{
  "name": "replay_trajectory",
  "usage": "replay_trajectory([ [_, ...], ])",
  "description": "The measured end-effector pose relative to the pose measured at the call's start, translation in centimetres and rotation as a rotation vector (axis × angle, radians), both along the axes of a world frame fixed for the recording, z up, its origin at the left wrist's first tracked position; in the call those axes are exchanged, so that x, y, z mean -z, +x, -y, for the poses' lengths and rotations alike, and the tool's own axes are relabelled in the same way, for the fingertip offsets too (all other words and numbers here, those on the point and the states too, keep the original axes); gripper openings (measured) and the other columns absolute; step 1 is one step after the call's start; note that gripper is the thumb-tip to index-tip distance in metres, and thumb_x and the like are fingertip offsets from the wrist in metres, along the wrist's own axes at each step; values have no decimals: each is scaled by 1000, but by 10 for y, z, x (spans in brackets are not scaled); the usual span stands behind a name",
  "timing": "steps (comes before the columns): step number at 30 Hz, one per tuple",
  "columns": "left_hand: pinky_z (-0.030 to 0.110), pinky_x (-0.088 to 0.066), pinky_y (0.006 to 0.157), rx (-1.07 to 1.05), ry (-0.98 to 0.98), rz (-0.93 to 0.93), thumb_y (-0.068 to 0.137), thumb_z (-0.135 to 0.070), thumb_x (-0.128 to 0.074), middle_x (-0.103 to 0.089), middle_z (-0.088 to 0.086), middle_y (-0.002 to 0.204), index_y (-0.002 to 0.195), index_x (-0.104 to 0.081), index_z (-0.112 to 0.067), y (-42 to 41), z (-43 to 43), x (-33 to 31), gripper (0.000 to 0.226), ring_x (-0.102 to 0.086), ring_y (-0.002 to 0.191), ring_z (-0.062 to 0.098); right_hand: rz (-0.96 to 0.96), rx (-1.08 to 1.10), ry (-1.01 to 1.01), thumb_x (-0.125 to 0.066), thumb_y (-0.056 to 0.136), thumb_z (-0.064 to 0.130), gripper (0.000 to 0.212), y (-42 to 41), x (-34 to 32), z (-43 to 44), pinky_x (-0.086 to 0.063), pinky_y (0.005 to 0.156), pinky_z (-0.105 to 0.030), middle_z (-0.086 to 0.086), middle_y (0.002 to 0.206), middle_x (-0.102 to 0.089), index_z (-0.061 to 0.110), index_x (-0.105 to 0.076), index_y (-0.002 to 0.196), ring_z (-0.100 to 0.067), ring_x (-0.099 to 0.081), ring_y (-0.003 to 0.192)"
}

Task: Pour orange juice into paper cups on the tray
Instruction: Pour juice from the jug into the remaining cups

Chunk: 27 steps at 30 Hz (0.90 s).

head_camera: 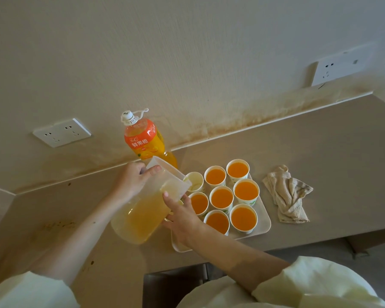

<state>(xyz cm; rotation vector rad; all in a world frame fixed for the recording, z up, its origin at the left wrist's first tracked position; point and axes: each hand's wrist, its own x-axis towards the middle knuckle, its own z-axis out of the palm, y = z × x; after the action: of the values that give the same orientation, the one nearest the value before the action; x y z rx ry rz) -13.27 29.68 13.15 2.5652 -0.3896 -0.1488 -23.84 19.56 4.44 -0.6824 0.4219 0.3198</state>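
At lower centre the right hand presses straight fingers on the tilted pitcher; the left hand grips it near the rim, spout over a cup.

A beige counter bears a white tray, an orange juice bottle and a crumpled cloth
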Motion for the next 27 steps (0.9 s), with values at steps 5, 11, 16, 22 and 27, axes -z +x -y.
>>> replay_trajectory([
  [5,28,-26,51,19,3,-20,75,-68,-59,-36,1,51,55,-34,-15,4,3,1,61,-36,48,13,-27,16,28,-74,82,40,81,2,3,-1,-53,85,-37,0,132,-52,34,-25,146,-27,-52,121],
  [11,33,-30,54,23,11,-33,57,-83,-44,-40,5,53,55,-35,-15,8,3,3,68,-40,50,17,-21,8,29,-73,82,41,80,5,8,1,-45,104,-49,2,129,-54,34,-25,146,-28,-51,123],
  [16,32,-29,54,28,21,-23,67,-82,-52,-36,2,50,54,-32,-16,8,3,4,70,-37,49,16,-32,-8,35,-75,80,45,81,6,12,1,-42,108,-53,2,129,-55,36,-27,145,-29,-51,125],
  [22,32,-26,54,33,32,-3,75,-62,-54,-31,-2,48,53,-29,-17,8,4,4,56,-32,47,14,-34,9,62,-74,82,38,75,8,12,1,-45,104,-51,-3,130,-56,31,-32,144,-30,-53,122],
  [27,34,-27,56,35,58,6,73,-64,-51,-31,-1,48,53,-30,-17,10,3,4,55,-33,48,16,-24,-13,48,-74,81,42,78,9,12,1,-45,105,-52,-1,131,-56,34,-30,144,-29,-53,123],
])
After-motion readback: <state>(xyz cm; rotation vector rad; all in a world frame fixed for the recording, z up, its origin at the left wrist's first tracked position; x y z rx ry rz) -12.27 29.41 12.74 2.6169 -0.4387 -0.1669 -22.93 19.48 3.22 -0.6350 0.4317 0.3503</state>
